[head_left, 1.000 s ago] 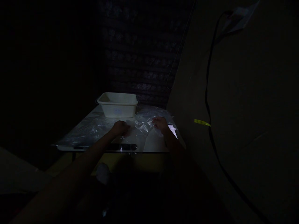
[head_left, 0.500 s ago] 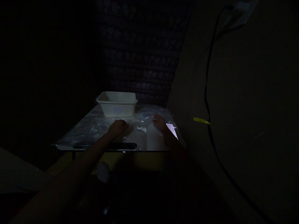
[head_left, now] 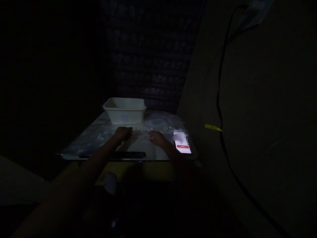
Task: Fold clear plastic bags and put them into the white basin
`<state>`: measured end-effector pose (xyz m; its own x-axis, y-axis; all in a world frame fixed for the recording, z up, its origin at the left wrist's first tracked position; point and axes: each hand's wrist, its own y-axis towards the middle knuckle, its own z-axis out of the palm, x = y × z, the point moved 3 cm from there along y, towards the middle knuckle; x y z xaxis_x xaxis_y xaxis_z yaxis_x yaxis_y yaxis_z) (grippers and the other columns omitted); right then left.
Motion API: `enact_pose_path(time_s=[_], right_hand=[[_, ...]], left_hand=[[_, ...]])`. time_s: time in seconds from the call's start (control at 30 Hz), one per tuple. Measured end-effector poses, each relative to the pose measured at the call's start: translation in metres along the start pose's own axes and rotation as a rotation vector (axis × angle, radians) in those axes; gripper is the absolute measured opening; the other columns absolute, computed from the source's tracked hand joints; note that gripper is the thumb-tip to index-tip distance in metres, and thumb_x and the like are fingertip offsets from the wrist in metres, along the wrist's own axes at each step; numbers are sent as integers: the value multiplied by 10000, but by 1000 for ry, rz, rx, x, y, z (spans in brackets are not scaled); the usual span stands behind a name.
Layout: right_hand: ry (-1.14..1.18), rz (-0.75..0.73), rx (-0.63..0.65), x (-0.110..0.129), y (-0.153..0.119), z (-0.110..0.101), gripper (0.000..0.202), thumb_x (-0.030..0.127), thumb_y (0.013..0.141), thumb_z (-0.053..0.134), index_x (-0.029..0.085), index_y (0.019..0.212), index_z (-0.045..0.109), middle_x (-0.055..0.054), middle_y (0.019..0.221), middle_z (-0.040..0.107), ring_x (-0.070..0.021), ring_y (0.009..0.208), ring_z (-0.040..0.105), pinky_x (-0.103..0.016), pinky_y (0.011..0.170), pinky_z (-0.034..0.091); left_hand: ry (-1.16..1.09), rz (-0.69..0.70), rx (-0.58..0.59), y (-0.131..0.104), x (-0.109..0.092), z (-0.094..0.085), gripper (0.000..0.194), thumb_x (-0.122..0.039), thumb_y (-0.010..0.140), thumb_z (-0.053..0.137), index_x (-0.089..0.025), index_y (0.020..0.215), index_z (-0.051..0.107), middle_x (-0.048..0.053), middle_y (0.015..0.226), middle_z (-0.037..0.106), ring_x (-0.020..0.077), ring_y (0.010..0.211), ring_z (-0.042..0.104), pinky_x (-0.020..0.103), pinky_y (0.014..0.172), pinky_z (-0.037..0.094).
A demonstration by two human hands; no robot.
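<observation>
Plastic film (head_left: 100, 135) is lying toward the counter's (head_left: 160, 154) left edge; left hand (head_left: 122, 133) and right hand (head_left: 158, 138) are facing each other, half-curled; whether they're pinching film, I cannot tell.

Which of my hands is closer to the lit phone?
Your right hand: the phone lies just to its right. Your left hand is farther off, in front of the white tub.

We see thin, clear plastic film (head_left: 99, 137) lying crumpled and glinting, spread loosely in front of and to the right of the cream tub (head_left: 125, 116).
</observation>
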<state>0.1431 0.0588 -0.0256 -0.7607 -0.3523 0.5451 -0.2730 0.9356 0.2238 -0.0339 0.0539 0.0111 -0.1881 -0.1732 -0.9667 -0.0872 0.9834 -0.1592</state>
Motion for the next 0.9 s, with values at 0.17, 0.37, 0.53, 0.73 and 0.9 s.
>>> enact_pose_path(time_s=[0.17, 0.37, 0.53, 0.73, 0.9], right_hand=[[77, -12, 22, -4, 4, -1, 273, 45, 554, 470, 153, 765, 606, -39, 807, 611, -136, 737, 545, -240, 671, 419], [304, -13, -54, -11, -5, -16, 261, 54, 569, 435, 149, 753, 595, -6, 645, 595, -99, 581, 521, -227, 569, 411], [261, -45, -10, -18, -15, -36, 179, 75, 561, 448, 141, 632, 598, -6, 616, 587, -100, 568, 514, -214, 542, 396], [8, -26, -115, -38, -31, -61, 243, 52, 570, 383, 165, 621, 592, -18, 672, 589, -127, 668, 522, -248, 641, 404], [-167, 59, -289, -40, -42, -87, 318, 51, 587, 353, 155, 774, 588, -60, 858, 562, -156, 792, 506, -283, 736, 387]], left_hand=[[-196, 37, 55, 1, -5, 6, 93, -209, 685, 396, -143, 673, 462, 60, 639, 587, 134, 617, 567, 263, 582, 438], [324, 425, 184, -8, 9, 29, 334, -285, 587, 525, -160, 897, 514, 106, 991, 543, 226, 967, 458, 326, 823, 339], [938, 818, 370, -38, 32, 59, 476, -375, 726, 352, -113, 1122, 375, 150, 1227, 329, 256, 1146, 230, 400, 896, 214], [1283, 761, 372, -46, 49, 57, 579, -441, 767, 214, -71, 1211, 248, 182, 1269, 219, 284, 1167, 147, 443, 889, 164], [1282, 797, 356, -52, 44, 55, 573, -450, 773, 186, -96, 1220, 237, 160, 1283, 190, 262, 1177, 127, 438, 898, 146]])
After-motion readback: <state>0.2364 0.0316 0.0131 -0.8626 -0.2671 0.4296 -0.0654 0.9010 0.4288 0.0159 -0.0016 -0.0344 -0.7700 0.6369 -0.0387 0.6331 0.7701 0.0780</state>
